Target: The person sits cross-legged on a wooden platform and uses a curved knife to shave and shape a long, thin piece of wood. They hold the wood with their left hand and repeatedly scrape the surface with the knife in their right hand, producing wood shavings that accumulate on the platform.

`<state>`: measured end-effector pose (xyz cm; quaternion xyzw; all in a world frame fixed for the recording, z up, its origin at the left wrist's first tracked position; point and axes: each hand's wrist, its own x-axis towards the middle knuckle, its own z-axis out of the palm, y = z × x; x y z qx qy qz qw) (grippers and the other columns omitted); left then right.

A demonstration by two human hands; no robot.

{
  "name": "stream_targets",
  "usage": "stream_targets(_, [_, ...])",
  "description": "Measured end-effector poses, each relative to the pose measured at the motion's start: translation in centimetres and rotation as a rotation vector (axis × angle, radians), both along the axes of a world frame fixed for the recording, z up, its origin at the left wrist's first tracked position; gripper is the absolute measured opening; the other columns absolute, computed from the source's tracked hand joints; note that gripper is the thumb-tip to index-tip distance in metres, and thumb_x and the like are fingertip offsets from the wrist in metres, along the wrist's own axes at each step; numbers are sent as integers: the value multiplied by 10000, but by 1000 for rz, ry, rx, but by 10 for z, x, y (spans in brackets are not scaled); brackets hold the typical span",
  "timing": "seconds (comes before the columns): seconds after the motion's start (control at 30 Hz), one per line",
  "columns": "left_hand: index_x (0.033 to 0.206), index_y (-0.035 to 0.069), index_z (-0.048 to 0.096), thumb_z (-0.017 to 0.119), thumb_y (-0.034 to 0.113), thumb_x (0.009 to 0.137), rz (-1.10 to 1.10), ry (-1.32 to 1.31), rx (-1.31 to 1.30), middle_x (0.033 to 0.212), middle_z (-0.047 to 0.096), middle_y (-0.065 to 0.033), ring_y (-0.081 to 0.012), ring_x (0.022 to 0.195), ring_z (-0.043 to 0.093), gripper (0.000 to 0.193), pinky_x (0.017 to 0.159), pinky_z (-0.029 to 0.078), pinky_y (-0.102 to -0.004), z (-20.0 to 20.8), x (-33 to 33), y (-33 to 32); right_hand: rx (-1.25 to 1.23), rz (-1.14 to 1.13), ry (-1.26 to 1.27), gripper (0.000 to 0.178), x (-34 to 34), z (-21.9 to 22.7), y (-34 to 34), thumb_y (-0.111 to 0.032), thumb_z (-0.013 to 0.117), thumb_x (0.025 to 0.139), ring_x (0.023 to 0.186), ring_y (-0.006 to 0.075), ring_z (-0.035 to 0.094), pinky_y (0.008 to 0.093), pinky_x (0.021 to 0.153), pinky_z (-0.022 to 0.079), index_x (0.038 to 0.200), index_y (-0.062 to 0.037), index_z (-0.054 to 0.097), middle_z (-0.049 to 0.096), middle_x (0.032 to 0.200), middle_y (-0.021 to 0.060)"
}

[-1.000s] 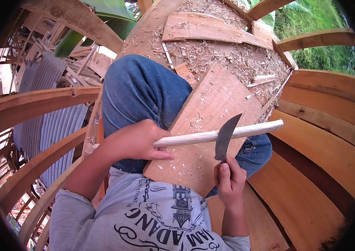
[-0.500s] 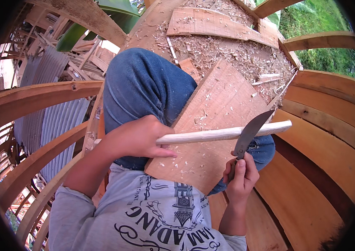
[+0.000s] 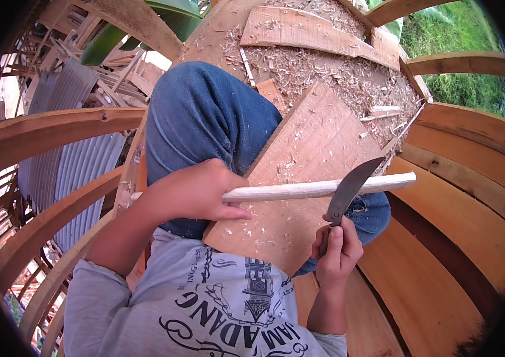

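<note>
A pale, peeled wooden stick (image 3: 288, 191) lies crosswise above a flat board (image 3: 318, 143) on my lap. My left hand (image 3: 208, 189) is wrapped round the stick left of its middle, and a short end shows past my wrist. In my right hand (image 3: 340, 244) is a knife (image 3: 352, 185) with a broad, curved dark blade; its handle is mostly hidden by my fingers. The blade crosses the stick near its right end, tip pointing up and right. Small shavings are scattered over the board.
Curved planks (image 3: 455, 196) form a wall on my right; wooden ribs (image 3: 56, 128) run along my left. Ahead, shavings cover the floor (image 3: 324, 74) around a long curved plank (image 3: 306, 30). Corrugated metal sheets (image 3: 83, 172) and scrap wood lie outside on the left.
The knife has shifted slightly left along the stick, with my right hand moving the same way. My left hand keeps its hold, and the stick stays nearly in place.
</note>
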<state>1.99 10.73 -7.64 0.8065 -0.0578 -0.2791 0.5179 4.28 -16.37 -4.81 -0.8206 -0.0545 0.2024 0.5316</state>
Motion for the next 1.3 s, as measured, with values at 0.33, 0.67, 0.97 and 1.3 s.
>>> stream_targets(0.33, [772,19,658,769,307,766,4,3,-10,614,617,-149,-313,565,623,309,530,465,-362,0,2,0,36,-40,83,235,-3,2,3,-105,439,979,442,57,445,202,409,321,1037,62,595,510,574,23])
stream_targets(0.67, [750,22,641,766,310,766,-17,-24,79,604,608,-151,-336,565,613,315,528,466,-375,1,1,-3,-37,128,-33,269,-12,-6,7,-138,421,987,436,52,445,204,401,314,1029,51,608,515,561,15])
stream_targets(0.97, [759,20,645,767,298,763,8,-46,35,622,617,-159,-348,582,616,304,537,472,-381,0,1,-3,-56,338,-202,281,-18,-17,3,-149,412,990,443,53,449,212,401,311,1022,46,612,550,623,32])
stream_targets(1.3, [766,17,649,768,308,759,6,-36,30,616,614,-155,-345,579,618,314,542,474,-380,-1,0,-2,-21,178,21,215,-14,-7,2,-57,471,949,489,97,508,233,461,386,1066,52,615,566,621,71])
